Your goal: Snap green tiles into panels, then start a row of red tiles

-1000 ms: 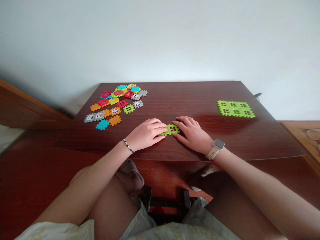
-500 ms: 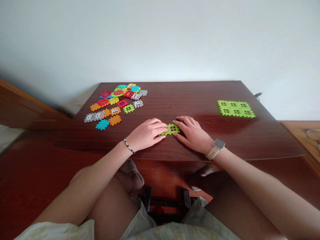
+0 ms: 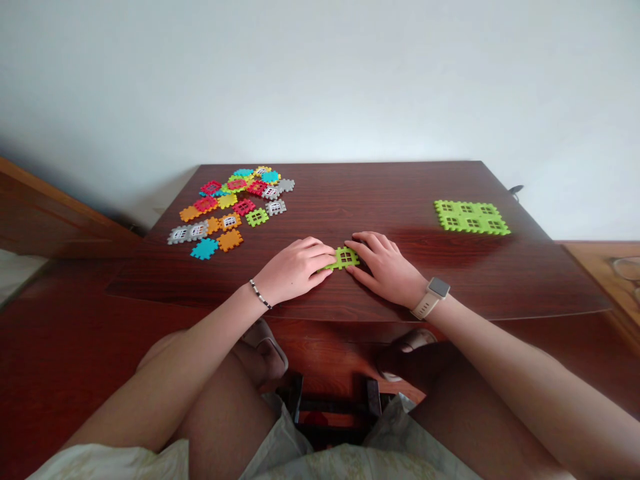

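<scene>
A lime green interlocking tile piece [image 3: 343,258] lies flat on the dark wooden table [image 3: 360,193] between my two hands. My left hand [image 3: 295,267] covers its left part, with the fingers curled over and pressing on it. My right hand [image 3: 385,265], with a watch on the wrist, grips the right edge with bent fingers. Part of the green piece is hidden under my left fingers.
A pile of coloured tiles [image 3: 233,207] in red, orange, yellow, grey, teal and green is spread over the table's far left. A joined lime green panel of several tiles [image 3: 470,217] lies at the far right. My knees sit below the near table edge.
</scene>
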`<move>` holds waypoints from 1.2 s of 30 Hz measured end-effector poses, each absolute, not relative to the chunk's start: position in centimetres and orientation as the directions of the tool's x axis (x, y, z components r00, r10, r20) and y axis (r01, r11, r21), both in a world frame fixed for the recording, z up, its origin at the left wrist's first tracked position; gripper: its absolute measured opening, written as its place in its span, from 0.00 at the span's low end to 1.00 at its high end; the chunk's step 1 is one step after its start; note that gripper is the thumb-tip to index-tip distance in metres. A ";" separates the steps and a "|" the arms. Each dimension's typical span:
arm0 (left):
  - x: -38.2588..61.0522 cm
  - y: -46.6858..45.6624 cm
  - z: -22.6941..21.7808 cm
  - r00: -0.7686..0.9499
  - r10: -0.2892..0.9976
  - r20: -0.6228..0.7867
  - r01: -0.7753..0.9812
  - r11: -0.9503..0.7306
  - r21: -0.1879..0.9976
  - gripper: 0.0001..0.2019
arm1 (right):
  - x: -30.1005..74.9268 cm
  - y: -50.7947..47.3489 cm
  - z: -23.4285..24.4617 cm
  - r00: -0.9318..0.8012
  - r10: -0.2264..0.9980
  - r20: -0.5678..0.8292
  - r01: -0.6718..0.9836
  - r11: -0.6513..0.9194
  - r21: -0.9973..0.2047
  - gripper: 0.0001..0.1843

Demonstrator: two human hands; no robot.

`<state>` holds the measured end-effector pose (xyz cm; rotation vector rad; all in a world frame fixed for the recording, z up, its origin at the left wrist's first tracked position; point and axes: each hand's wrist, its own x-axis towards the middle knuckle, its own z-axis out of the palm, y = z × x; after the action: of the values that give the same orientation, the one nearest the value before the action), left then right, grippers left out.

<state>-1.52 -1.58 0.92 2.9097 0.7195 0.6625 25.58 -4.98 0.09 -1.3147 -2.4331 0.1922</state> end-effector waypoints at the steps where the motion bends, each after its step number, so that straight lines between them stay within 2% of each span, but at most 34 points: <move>1: -1.5 -1.6 0.9 0.797 0.459 0.392 0.428 -0.888 0.170 0.11 | 25.6 -5.0 0.1 -0.498 0.830 0.252 0.780 0.555 -0.289 0.28; 36: -0.9 -1.8 0.8 0.828 0.412 0.381 0.431 -0.902 0.040 0.11 | 25.7 -5.2 0.1 -0.497 0.828 0.260 0.779 0.558 -0.287 0.28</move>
<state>-0.92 -1.80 0.77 3.0484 0.7032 0.6188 25.72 -5.21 0.11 -1.3106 -2.4296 0.1848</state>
